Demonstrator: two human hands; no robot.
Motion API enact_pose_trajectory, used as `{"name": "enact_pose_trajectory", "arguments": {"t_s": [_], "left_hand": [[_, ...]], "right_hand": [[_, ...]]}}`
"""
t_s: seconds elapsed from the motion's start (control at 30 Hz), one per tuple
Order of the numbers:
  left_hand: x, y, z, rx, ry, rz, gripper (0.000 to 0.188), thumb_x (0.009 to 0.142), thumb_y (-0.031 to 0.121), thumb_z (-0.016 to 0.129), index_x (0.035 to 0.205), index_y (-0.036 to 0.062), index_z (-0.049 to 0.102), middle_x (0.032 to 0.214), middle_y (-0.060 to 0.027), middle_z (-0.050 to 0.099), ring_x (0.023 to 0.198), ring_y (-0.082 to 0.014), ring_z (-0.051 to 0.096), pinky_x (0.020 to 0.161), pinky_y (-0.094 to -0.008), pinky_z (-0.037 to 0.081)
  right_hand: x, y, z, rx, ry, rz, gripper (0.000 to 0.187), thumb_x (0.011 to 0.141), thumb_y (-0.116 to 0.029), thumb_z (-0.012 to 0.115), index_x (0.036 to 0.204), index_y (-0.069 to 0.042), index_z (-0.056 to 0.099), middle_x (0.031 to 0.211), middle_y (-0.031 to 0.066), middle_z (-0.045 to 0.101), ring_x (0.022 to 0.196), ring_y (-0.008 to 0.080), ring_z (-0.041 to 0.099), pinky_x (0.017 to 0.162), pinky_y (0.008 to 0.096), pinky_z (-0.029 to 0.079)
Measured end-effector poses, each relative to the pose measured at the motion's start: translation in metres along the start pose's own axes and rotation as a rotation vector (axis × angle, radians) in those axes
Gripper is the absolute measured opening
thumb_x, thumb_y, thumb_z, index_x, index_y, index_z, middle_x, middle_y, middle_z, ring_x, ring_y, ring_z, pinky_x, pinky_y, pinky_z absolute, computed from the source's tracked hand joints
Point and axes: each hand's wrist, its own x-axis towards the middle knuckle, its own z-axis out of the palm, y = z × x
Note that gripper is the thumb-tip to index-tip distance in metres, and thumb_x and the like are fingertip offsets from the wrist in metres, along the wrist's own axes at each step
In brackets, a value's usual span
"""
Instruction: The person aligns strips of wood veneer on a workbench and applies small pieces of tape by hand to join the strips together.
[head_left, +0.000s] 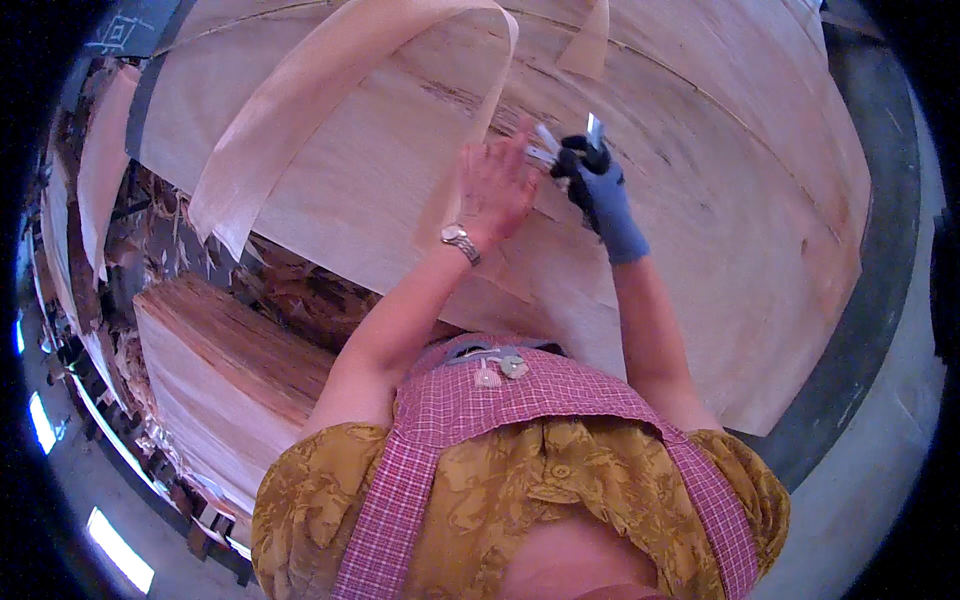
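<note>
My bare left hand (495, 190), with a metal watch (459, 240) on its wrist, is held out with fingers stretched over a large pale wood veneer sheet (340, 200). A long curled veneer strip (290, 105) arches up from the sheet beside it. My right hand (595, 190), in a blue glove with black fingers, is closed on a slim silver tool (595, 130); its upper end sticks out above the fingers, and its kind cannot be made out. Between both hands is a small whitish piece (541, 153), blurred, close to the left fingertips.
A thick stack of veneer sheets (230, 350) stands at the lower left, with torn brown scraps (310, 300) behind it. A narrow veneer piece (588, 45) lies at the far side. The dark table edge (865, 300) curves along the right, beside grey floor (900, 420).
</note>
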Motion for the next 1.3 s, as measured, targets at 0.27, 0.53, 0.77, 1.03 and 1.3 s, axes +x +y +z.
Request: {"name": "enact_pose_trajectory", "arguments": {"t_s": [0.27,0.53,0.77,1.03,1.3], "left_hand": [[0.013,-0.02,0.003,0.22,-0.056,0.2,0.055,0.084,0.009,0.051,0.138,0.0122,0.047,0.141,-0.0032,0.05,0.11,-0.0251,0.052,0.102,-0.0486,0.032],[0.016,-0.032,0.02,0.375,-0.002,0.264,0.045,0.085,0.01,0.05,0.13,0.0114,0.056,0.14,-0.0015,0.052,0.111,-0.0243,0.052,0.106,-0.0556,0.029],[0.027,-0.041,0.016,0.344,-0.089,0.327,0.05,0.083,0.012,0.053,0.133,0.0111,0.053,0.141,-0.0046,0.05,0.107,-0.0249,0.052,0.103,-0.0555,0.031],[0.045,-0.064,-0.048,-0.042,-0.243,0.54,0.053,0.085,0.016,0.053,0.137,0.0081,0.047,0.147,-0.0139,0.042,0.127,-0.0284,0.043,0.111,-0.0561,0.022],[0.104,-0.29,-0.168,0.344,-0.063,0.117,0.075,0.081,0.038,0.067,0.142,0.0049,0.039,0.15,-0.0176,0.035,0.132,-0.0356,0.039,0.108,-0.0591,0.023]], "right_hand": [[0.035,0.022,0.025,-0.125,-0.041,0.079,0.02,0.089,-0.02,0.065,0.097,-0.002,0.061,0.075,0.0048,0.065,0.058,0.0089,0.056,0.052,0.0242,0.046],[0.04,0.047,0.031,-0.922,0.315,-0.133,0.047,0.08,-0.04,0.073,0.094,0.002,0.059,0.079,0.0187,0.067,0.073,0.0289,0.066,0.062,0.0395,0.05],[0.01,0.043,0.018,-0.878,0.378,0.088,0.056,0.079,-0.049,0.069,0.101,0.001,0.059,0.095,0.0231,0.068,0.093,0.0386,0.065,0.077,0.0444,0.051],[-0.069,0.042,0.053,-1.118,0.842,0.118,0.053,0.083,-0.046,0.069,0.11,-0.003,0.055,0.08,0.0165,0.068,0.072,0.0326,0.067,0.065,0.0411,0.053],[-0.103,0.068,0.221,-1.01,0.861,0.11,0.043,0.083,-0.039,0.07,0.11,-0.006,0.063,0.102,0.0146,0.061,0.1,0.0315,0.062,0.076,0.0423,0.052]]}}
